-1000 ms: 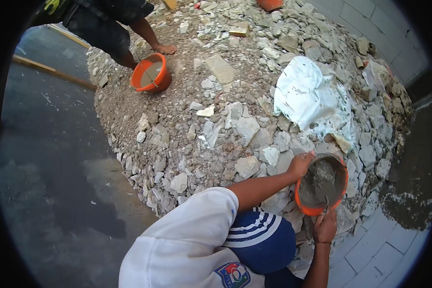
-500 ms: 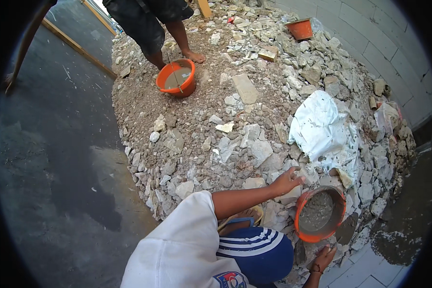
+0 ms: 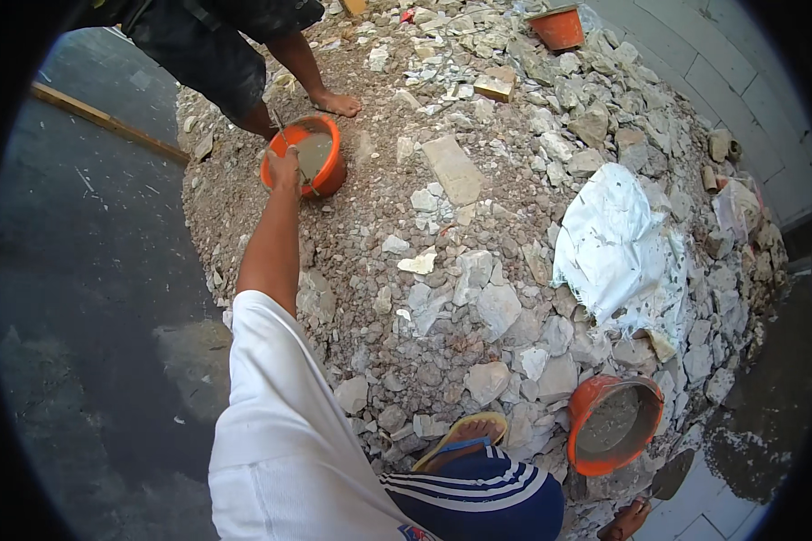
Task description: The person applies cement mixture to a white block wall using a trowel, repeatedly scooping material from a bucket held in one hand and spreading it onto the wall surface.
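My left hand (image 3: 284, 169) is stretched far forward to an orange bucket (image 3: 331, 167) holding grey, watery mortar. Its fingers are closed at the bucket's left side, by the thin handle that lies across the opening; whether they grip rim or handle is hard to see. Low on the right, my right hand (image 3: 629, 520) is wrapped round the handle of a trowel (image 3: 673, 475), whose mortar-smeared blade points away from me. Just beyond the trowel, a second orange bucket (image 3: 579, 448) with thicker grey mortar tilts on the rubble.
Broken stone (image 3: 499, 308) covers the sloping ground around my sandalled foot (image 3: 465, 435). A white sack (image 3: 609, 239) lies on it. A barefoot person (image 3: 216, 68) stands behind the far bucket. Another orange bucket (image 3: 558, 30) sits near the block wall (image 3: 726, 68); a dark wall (image 3: 90, 270) runs along the left.
My left hand has gone from beside the near bucket to the far one and closed there. My right hand, with the trowel, has shifted slightly lower and right in view.
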Available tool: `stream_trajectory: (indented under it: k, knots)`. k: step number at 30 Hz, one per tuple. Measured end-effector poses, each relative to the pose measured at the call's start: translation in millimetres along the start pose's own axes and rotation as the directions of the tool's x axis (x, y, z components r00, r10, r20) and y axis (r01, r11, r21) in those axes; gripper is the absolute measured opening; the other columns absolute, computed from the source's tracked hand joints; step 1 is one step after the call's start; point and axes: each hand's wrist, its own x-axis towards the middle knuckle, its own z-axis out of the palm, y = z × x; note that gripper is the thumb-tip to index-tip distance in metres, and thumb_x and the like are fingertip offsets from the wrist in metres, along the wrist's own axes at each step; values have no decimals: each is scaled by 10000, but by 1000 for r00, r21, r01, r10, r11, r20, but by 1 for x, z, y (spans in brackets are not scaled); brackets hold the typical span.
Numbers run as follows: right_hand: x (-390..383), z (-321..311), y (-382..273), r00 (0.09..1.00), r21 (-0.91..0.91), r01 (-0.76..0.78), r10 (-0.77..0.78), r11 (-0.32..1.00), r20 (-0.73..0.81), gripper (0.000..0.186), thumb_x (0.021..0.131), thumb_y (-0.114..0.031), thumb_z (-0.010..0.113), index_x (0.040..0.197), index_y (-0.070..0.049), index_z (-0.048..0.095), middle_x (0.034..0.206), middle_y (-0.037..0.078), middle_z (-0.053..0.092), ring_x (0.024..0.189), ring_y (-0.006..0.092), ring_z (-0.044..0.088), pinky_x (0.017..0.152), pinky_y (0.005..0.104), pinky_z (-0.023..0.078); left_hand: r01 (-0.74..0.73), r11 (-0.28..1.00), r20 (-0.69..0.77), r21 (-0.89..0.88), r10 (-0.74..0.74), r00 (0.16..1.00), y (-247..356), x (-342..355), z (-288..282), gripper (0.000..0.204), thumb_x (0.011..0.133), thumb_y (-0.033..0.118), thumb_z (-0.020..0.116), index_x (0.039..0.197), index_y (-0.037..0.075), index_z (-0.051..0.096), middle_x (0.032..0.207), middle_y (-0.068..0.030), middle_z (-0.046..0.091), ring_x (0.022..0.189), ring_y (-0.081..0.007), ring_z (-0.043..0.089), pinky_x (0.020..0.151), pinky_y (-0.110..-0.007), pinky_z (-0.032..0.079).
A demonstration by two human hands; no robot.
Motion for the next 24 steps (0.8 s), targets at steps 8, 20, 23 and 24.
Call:
stream_trajectory:
  k: [8,20,23,24]
  knots:
    - [19,11,-10,1000,77,-4,5,997,-16,276,896,-310,534,941,-50,453,576,10,430,459,101,419,408,249,350,175,966,114,-191,-155,981,30,-23,-8,437,911,483,513,666,121,511,546,35,360,401,-119,328,398,-296,313]
    - [-52,22,-119,937,261,148,-220,954,272,262,878,-257,595,905,-18,490,735,81,573,574,146,557,532,269,468,576,802,867,-159,-166,470,207,-265,-35,405,960,460,421,703,151,373,550,90,210,420,-38,191,375,-198,188]
    - [-90,41,-157,804,382,60,-271,922,529,326,890,-310,601,935,4,524,847,117,607,698,185,613,659,320,537,742,654,979,-151,-6,204,237,-343,-43,413,971,476,352,781,110,386,594,83,254,438,-27,226,379,-182,230]
    - [-101,44,-167,755,456,-6,-295,890,585,339,904,-308,588,1005,8,518,969,144,606,777,203,625,701,334,539,776,619,993,-119,59,105,245,-370,-45,424,970,482,334,789,103,387,603,81,256,449,-28,231,394,-183,235]
